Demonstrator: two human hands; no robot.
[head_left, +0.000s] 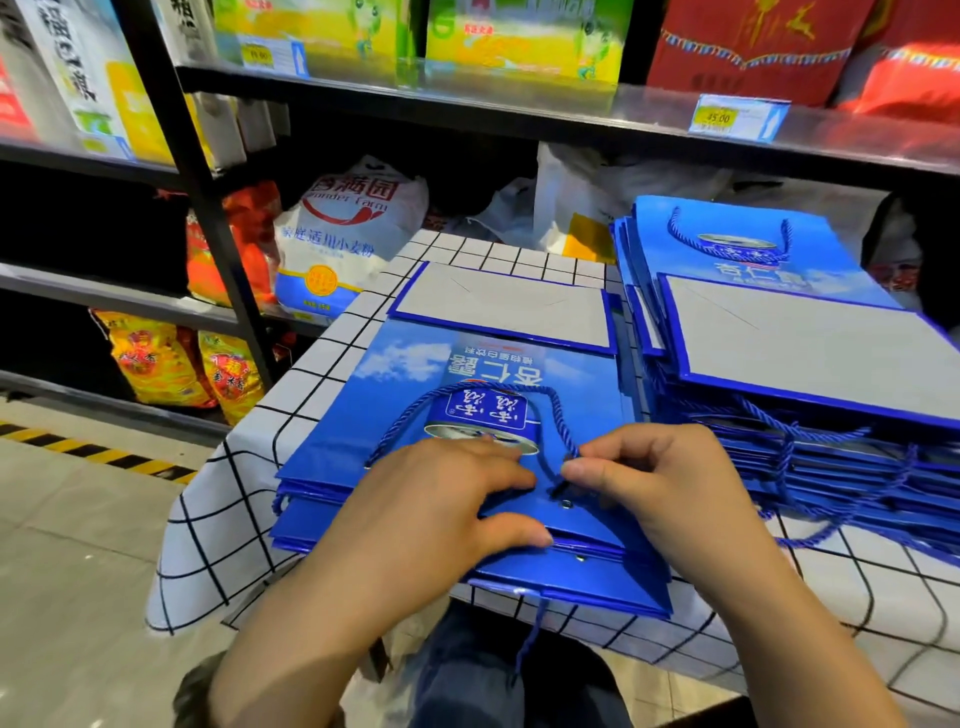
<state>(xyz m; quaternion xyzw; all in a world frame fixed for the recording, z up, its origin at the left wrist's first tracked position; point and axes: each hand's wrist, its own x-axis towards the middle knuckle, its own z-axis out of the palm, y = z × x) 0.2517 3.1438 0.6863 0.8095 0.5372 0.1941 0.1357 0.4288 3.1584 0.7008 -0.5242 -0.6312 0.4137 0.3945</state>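
A flat blue paper gift bag lies on top of a low stack in front of me, its grey base flap folded away from me. A blue rope handle loops over the bag's face. My right hand pinches the rope's end just above a metal eyelet near the bag's top edge. My left hand lies flat on the bag, fingers straight, thumb at the bag's edge.
A taller stack of the same blue bags with rope handles stands on the right. Both stacks sit on a table with a white black-grid cloth. Black shelves behind hold a flour sack and packaged goods.
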